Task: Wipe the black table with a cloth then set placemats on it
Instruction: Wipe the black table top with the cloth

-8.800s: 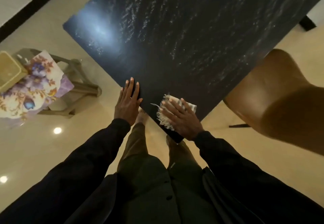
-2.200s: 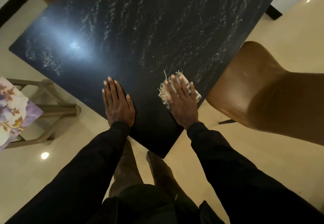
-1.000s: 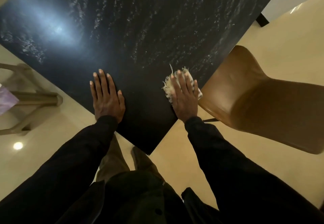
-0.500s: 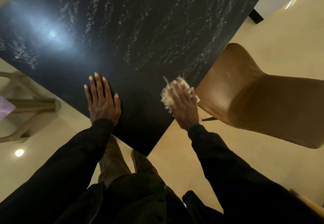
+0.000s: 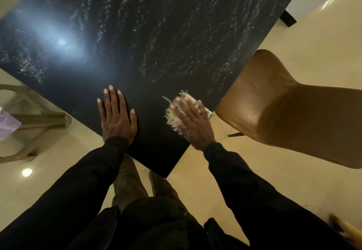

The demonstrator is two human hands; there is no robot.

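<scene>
**Under the right hand (image 5: 193, 126), wiping under way; no placemats out yet**

Beneath the flat palm of the right hand: the cloth (image 5: 172, 116), pale and fringed, pressed onto the black desk (image 5: 156, 44) close to its right-side edge, with fringe poking out past the thumb side and the fingertips. Fingers straight and spread, pinching nothing, simply bearing down on the fabric. To the left, across a strip of bare desk: the left hand (image 5: 117, 116), likewise opened flat, palm down by the near-left edge, holding nothing, seemingly bracing. Just right of the right hand, close against the desk edge: a brown chair (image 5: 284, 108). Left of the left hand, down on the floor: a pale wooden frame (image 5: 39, 115).

Judged as the first half of the task, in progress. Cloth at the near corner only. Beyond both sets of fingertips, a wide stretch of desk with whitish speckle and a glare patch: dust, pattern or reflection, impossible to tell. No telling how much has been covered. Nothing of the second half visible: no placemats on the desk, in either hand, or anywhere in view. Left to do, most likely: finishing the wipe, setting the cloth aside, fetching and laying the mats.
</scene>
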